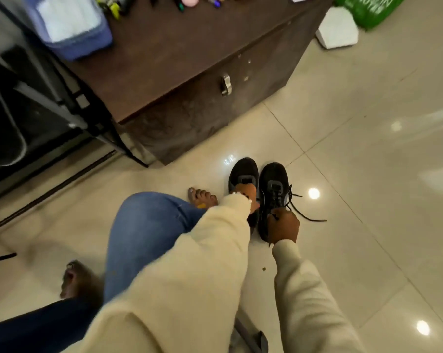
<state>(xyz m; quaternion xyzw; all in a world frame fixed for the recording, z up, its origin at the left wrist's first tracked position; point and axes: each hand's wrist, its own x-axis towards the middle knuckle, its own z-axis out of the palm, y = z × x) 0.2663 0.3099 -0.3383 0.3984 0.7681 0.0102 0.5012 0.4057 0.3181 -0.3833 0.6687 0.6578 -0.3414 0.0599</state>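
Two black lace-up shoes stand side by side on the tiled floor. My left hand (246, 193) reaches into the opening of the left shoe (243, 169), and the cream sleeve hides most of its fingers. My right hand (284, 226) grips the rear collar of the right shoe (272, 182), whose black laces (302, 210) trail loose over the floor to the right. My bare foot (202, 198) rests on the floor just left of the shoes, below my knee in blue jeans.
A dark brown wooden cabinet (190, 80) with a metal handle stands just beyond the shoes, small items on its top. Black metal frames are at the left. A white block (337, 29) and a green bag (368, 8) lie far right. Another bare foot (77, 278) is at lower left.
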